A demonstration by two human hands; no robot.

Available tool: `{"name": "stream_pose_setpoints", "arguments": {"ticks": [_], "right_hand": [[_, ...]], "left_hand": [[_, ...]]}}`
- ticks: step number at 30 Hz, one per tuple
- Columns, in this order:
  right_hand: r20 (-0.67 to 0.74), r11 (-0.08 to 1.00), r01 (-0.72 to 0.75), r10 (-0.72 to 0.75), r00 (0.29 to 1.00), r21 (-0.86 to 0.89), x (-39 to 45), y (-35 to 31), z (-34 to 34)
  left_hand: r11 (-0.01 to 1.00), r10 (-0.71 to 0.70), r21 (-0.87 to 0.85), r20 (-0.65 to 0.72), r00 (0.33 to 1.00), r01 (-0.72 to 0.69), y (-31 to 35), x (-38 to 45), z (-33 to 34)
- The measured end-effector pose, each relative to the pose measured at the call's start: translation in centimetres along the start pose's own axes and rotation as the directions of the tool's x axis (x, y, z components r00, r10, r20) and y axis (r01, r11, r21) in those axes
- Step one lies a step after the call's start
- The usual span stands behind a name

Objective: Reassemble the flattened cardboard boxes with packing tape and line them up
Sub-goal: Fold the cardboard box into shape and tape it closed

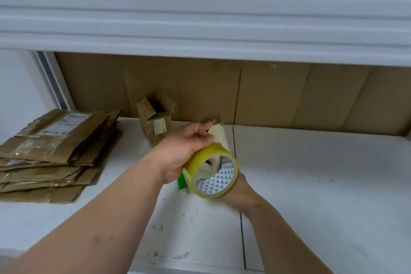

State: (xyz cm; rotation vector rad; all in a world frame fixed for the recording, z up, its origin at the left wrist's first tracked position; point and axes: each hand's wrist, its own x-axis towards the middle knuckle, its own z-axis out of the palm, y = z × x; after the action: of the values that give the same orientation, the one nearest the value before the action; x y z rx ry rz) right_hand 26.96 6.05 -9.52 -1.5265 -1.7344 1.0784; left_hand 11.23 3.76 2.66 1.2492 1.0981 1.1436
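surroundings: white scuffed shelf surface (311, 184) under a white ribbed upper shelf edge (200, 13); brown corrugated cardboard sheet (278, 93) lines the back wall.
flat stack: pile of flattened brown cardboard boxes with white shipping labels (53, 153) at 9 o'clock of the hands, well apart from them.
built box: small upright brown cardboard box with open top flaps (154, 122) at 11 o'clock of the hands, near the back wall, flaps splayed up; partly behind the left hand's knuckles.
tape: yellow-rimmed roll of clear packing tape with white printed core (212, 173), held in the air above the shelf, centre of view.
tape axis: core hole faces the camera, tilted slightly toward 5 o'clock; the roll's axis runs roughly toward the viewer.
left hand (184, 151): comes in from 7 o'clock, over the roll's top-left; thumb and fingers pinch a pale loose tape end (219, 137) at 12 o'clock of the roll.
right hand (239, 191): comes in from 5 o'clock, behind and under the roll, mostly hidden; it carries the roll, finger grip cannot be told.
green part (181, 181): green piece just beside the roll at 8 o'clock, identity unclear.
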Motion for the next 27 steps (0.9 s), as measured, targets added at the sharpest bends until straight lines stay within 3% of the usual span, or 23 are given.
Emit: {"name": "stream_pose_setpoints", "arguments": {"ticks": [3, 6, 16, 27], "right_hand": [[-0.083, 0.974, -0.041, 0.022, 0.996, -0.224, 1.5, 0.4, 0.0], [-0.153, 0.985, -0.031, 0.005, 0.988, -0.172, 3.1, 0.7, -0.1], [-0.190, 0.986, -0.042, 0.011, 0.982, -0.161, 9.3, -2.1, 1.6], [-0.157, 0.973, -0.107, 0.075, 0.985, -0.206, 14.9, -6.7, 5.0]], "left_hand": [[0.999, 0.010, 0.042, -0.039, 0.999, -0.009, 0.4, 0.2, -1.2], [0.999, -0.003, 0.050, -0.136, 0.991, 0.010, 0.3, 0.4, -3.6], [0.926, -0.132, 0.297, -0.327, 0.936, 0.234, -3.5, 3.9, -10.0], [0.883, -0.182, 0.382, -0.260, 0.948, 0.274, -3.4, 9.1, -15.7]]}}
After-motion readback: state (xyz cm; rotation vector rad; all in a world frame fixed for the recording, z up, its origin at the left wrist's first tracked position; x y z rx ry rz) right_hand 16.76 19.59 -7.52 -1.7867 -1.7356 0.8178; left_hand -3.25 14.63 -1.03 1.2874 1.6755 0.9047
